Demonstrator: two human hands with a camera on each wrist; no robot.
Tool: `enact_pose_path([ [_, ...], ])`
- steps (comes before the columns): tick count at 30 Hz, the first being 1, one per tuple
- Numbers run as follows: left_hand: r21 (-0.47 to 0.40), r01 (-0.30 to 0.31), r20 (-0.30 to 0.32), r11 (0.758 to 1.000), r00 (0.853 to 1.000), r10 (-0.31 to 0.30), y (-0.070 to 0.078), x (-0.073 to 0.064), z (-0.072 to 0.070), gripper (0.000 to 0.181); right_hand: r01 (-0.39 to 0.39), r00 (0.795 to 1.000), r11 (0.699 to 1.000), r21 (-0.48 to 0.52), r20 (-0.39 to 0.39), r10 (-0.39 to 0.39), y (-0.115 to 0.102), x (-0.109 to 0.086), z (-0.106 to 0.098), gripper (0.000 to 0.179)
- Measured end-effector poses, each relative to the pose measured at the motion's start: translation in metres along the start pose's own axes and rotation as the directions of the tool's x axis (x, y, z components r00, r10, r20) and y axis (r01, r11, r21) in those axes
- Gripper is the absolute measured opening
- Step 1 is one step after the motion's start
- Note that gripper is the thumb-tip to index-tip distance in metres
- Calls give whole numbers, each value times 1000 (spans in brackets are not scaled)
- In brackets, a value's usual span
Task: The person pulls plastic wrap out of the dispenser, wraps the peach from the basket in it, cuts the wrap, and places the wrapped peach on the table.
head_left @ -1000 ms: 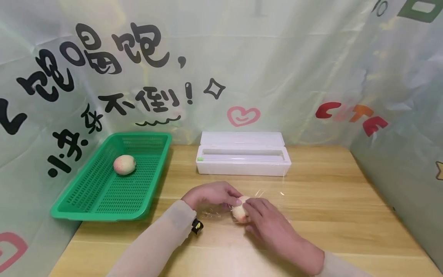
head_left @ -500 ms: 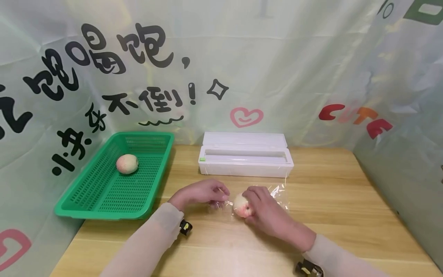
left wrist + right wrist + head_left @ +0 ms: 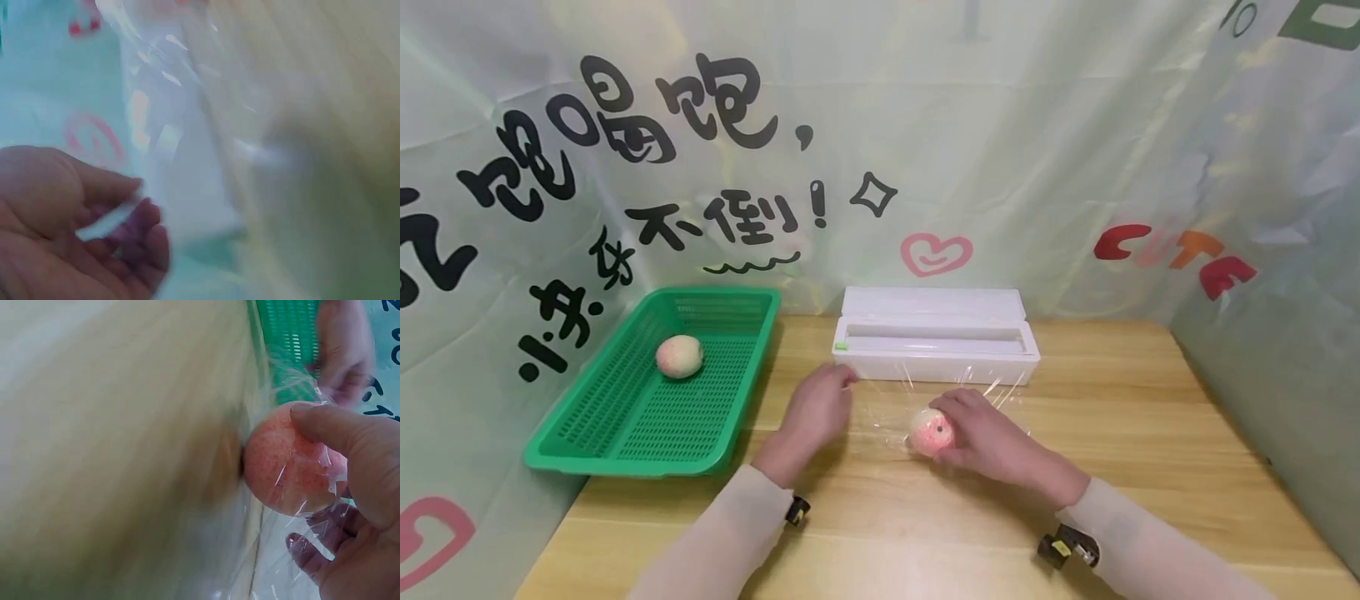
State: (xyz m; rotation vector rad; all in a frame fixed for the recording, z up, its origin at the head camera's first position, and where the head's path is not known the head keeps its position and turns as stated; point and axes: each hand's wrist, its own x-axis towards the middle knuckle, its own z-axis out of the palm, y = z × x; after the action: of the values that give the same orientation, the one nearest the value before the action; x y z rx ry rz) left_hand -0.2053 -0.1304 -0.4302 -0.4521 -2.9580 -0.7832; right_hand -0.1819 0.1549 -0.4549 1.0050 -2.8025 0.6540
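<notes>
My right hand (image 3: 992,433) grips a pink and cream peach (image 3: 931,432) low over the table. In the right wrist view, my thumb presses on the peach (image 3: 287,459), and clear plastic film (image 3: 281,540) lies around it and under my fingers. In the head view that film (image 3: 891,421) stretches back toward a white cling film dispenser (image 3: 936,367) with its lid up. By the dispenser's front left corner is my left hand (image 3: 816,408), thumb and fingertips close together; I cannot tell whether film is between them. The left wrist view shows this hand (image 3: 87,231) beside the white box.
A green plastic basket (image 3: 730,437) stands at the left with a second peach (image 3: 680,357) in it. Behind the wooden table (image 3: 1120,467) hangs a printed pale curtain (image 3: 1022,150). Black cameras sit on both wrists.
My left hand has left the peach, gone left, then forward to the dispenser's corner. My right hand has turned the peach so its pink end faces me, shifting it slightly forward.
</notes>
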Motion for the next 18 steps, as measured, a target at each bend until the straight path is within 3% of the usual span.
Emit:
enact_pose_path([
  [1, 67, -99, -23, 993, 995, 101, 12, -2, 1, 25, 3, 1000, 1000, 1, 2, -3, 1, 1, -2, 67],
  [2, 130, -208, -22, 970, 977, 212, 23, -3, 3, 26, 8, 1000, 1000, -2, 1, -8, 2, 3, -3, 66],
  [4, 193, -394, 34, 898, 918, 395, 43, -5, 10, 39, 13, 1000, 1000, 1, 6, -13, 4, 5, -5, 63],
  [6, 229, -505, 99, 832, 863, 496, 55, -6, 20, 57, 19, 1000, 1000, 13, 9, -19, 6, 8, -6, 58],
  [7, 244, -533, 120, 810, 845, 520, 58, -6, 26, 64, 24, 1000, 1000, 19, 10, -24, 7, 9, -6, 55],
  [10, 267, -553, 144, 789, 833, 535, 58, -3, 40, 73, 22, 999, 999, 36, 26, -23, 9, 14, -6, 53],
  [14, 291, -556, 126, 779, 829, 545, 51, 3, 49, 58, -63, 996, 989, 131, 71, 54, 10, 19, -10, 65],
  [18, 314, -555, 102, 770, 826, 554, 46, 8, 54, 46, -168, 984, 954, 249, 92, 150, 11, 20, -14, 75],
])
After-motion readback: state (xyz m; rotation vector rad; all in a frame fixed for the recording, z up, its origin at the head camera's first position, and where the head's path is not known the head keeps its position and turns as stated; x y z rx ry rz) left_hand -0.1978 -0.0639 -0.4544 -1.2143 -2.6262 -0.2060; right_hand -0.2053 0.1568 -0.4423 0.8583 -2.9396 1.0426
